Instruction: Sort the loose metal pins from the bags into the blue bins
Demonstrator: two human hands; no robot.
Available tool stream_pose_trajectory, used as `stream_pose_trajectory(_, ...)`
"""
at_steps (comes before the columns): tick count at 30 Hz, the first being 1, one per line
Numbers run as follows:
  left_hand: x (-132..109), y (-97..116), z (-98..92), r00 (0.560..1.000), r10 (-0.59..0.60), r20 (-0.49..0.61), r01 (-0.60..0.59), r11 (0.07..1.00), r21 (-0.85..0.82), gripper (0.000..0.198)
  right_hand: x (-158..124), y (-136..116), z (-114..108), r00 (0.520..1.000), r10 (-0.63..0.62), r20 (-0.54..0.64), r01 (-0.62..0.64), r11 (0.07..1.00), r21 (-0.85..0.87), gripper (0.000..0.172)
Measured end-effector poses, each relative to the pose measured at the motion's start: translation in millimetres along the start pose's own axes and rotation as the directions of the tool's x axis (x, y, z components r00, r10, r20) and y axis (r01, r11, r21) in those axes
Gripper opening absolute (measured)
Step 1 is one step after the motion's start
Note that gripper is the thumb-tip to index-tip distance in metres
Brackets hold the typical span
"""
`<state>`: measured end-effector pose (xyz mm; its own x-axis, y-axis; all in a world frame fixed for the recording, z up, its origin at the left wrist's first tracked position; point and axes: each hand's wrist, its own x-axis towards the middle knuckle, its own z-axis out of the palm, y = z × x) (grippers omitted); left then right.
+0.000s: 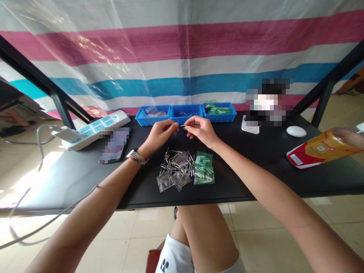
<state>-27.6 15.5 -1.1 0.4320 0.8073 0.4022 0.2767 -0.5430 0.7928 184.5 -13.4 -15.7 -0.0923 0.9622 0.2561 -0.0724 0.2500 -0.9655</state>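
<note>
Fingertips pinched narrow, the left hand (160, 133) and right hand (200, 129) hold a thin metal pin (182, 125) between them, one at each end, above a black table (256, 167) and just before three blue trays (186, 113). Nearer the person lie a pile of pins (176, 161) and green bags (204, 168).

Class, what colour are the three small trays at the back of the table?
The trays are blue; head view.

Slim metal pin (182, 125), held level in mid-air.
Silvery and short, it lies crosswise, its ends pinched between the left hand (159, 134) and the right hand (200, 131).
</note>
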Motion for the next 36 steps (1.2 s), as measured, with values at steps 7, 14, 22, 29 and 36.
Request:
stream_pose_trajectory(7,0.8,1.8,1.2,1.000,0.000,-0.003,0.000,0.998,0.057,0.057,-2.4,-3.1,0.6,0.999,-0.044,-0.014,0.044,0.999,-0.025,0.036)
stream_pose_trajectory(14,0.2,0.2,0.7,1.000,-0.012,0.000,0.012,0.999,-0.051,0.050,0.2,0.8,-0.9,0.998,-0.053,-0.027,0.052,0.998,-0.036,0.056)
stream_pose_trajectory(22,-0.7,2.8,0.5,1.000,-0.018,-0.003,0.017,0.997,-0.079,0.037,-0.4,6.1,-3.7,0.998,-0.036,-0.042,0.034,0.999,-0.035,0.055)
stream_pose_trajectory(29,-0.2,-0.7,-1.9,1.000,-0.008,0.025,0.007,1.000,0.010,0.051,-0.2,1.6,-2.0,0.999,0.010,-0.036,-0.008,0.998,0.057,0.033)
stream_pose_trajectory(36,-0.4,-0.5,-1.0,1.000,0.003,0.021,-0.004,0.999,0.032,0.054,-0.6,4.3,-0.7,0.999,0.002,-0.054,0.001,0.999,0.052,0.025)
